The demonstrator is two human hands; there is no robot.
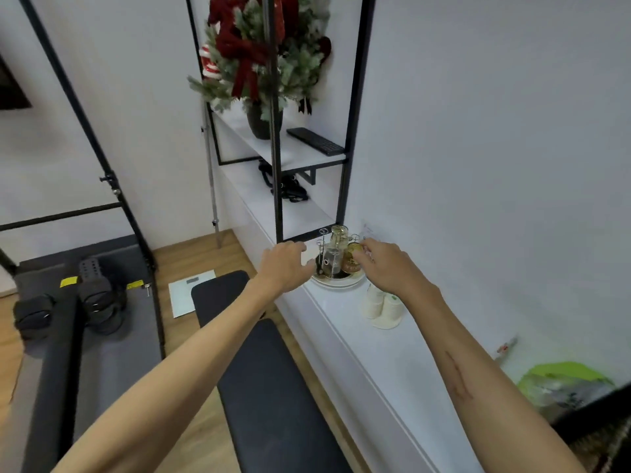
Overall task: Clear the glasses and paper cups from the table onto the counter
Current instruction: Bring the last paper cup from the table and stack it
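A round white tray point(341, 285) sits on the white counter point(386, 363) and carries a wire rack of upturned glasses. A clear glass point(332, 256) stands at its front, another glass point(339, 232) behind it, and an amber glass point(350, 264) to the right. My right hand point(387, 266) reaches in from the right, its thumb and fingers round the amber glass. My left hand point(285, 264) hovers at the tray's left edge, fingers loosely curled, holding nothing. Two stacks of upturned paper cups point(382, 305) stand on the counter just nearer than the tray.
A black-framed shelf point(278, 158) rises right behind the tray, holding a potted festive plant point(263, 63) and a keyboard point(316, 141). A black padded bench point(263, 370) runs along the counter's left side. A green bag point(563, 384) lies at the counter's near right.
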